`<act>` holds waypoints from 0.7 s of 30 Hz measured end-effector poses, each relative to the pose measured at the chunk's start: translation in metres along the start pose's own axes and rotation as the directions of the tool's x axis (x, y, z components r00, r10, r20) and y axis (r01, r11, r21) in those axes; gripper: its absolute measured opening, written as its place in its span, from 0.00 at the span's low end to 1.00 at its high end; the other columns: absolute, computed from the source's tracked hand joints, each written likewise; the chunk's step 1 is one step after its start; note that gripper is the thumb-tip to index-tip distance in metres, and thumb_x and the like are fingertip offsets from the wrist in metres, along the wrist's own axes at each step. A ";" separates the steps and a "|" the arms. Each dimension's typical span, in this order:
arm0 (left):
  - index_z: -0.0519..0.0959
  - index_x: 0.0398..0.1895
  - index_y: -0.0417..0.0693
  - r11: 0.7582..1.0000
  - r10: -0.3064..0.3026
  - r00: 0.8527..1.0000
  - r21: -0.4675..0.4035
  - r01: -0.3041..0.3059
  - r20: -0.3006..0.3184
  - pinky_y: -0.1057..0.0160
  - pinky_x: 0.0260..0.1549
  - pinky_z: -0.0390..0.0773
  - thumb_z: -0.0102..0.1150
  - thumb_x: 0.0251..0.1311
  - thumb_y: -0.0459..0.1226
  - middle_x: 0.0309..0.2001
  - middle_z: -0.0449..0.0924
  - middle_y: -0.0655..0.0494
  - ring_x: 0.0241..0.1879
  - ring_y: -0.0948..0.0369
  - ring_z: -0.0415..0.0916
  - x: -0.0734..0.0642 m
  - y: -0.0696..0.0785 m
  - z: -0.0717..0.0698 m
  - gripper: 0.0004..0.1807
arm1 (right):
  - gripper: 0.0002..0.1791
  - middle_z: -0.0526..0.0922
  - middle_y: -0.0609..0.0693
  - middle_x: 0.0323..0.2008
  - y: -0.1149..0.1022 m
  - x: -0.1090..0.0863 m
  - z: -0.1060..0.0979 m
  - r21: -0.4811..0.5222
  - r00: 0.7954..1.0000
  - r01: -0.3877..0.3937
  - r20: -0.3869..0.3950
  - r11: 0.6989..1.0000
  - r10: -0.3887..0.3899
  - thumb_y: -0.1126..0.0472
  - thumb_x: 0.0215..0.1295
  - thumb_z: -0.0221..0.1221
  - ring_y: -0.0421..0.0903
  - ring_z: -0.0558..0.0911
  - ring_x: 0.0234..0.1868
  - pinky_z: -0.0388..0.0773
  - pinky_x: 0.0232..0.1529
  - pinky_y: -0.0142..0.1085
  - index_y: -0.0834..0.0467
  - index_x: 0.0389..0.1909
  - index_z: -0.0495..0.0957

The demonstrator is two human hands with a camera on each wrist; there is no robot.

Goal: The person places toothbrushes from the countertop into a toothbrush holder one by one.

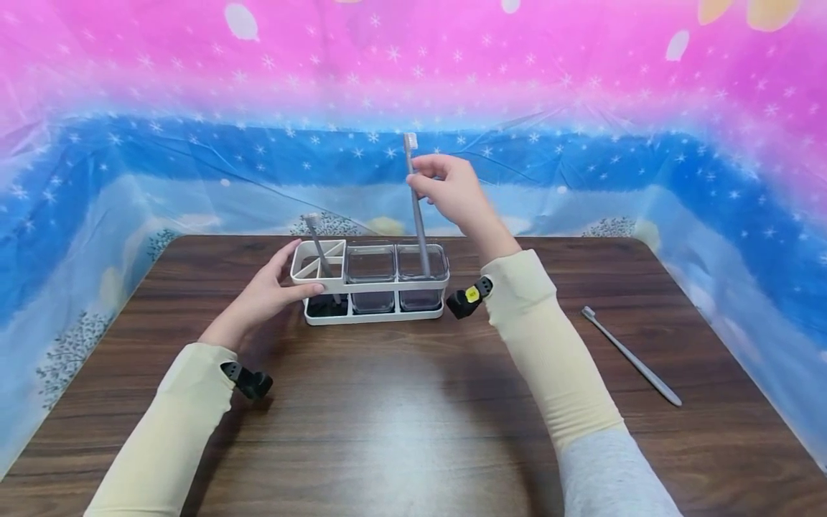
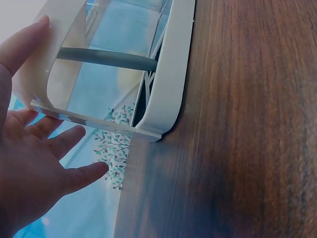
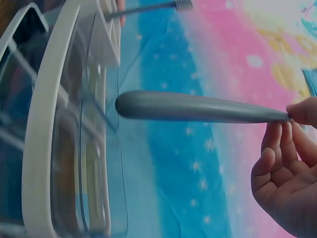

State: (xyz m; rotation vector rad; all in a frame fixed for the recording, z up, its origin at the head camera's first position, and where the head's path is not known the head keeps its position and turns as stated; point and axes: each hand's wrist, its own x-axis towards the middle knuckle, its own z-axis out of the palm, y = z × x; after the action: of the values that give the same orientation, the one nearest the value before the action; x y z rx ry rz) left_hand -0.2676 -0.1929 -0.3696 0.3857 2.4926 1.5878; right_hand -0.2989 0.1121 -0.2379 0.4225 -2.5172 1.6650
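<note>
Pinching a gray toothbrush (image 1: 417,215) in right hand (image 1: 452,190) above white holder (image 1: 375,286) gripped by left hand (image 1: 260,293).

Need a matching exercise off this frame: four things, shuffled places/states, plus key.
Things
1. Left hand
2. Right hand
3. Clear cups
4. Loose brush

Places/states
A. Side by side in the rack
B. Lying on the table
C. Holding the divided end of the rack
D. Pinching a held brush, bristles up

Pairs: 1-C, 2-D, 3-A, 4-B
</note>
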 end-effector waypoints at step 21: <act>0.37 0.78 0.53 1.000 -0.005 1.000 -0.028 0.005 -0.006 0.43 0.63 0.62 0.67 0.58 0.45 0.72 0.54 0.41 0.68 0.45 0.59 0.000 0.000 0.001 0.55 | 0.12 0.83 0.55 0.41 -0.018 -0.002 0.067 0.190 0.990 0.131 -0.073 0.973 -0.119 0.62 0.67 0.60 0.45 0.83 0.40 0.77 0.42 0.33 0.64 0.47 0.78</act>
State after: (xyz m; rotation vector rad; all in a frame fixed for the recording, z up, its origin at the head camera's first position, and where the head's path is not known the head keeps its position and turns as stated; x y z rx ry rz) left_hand -0.2672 -0.1918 -0.3700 0.3712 2.4710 1.6233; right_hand -0.2872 0.0443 -0.2489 0.5265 -2.2437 1.8512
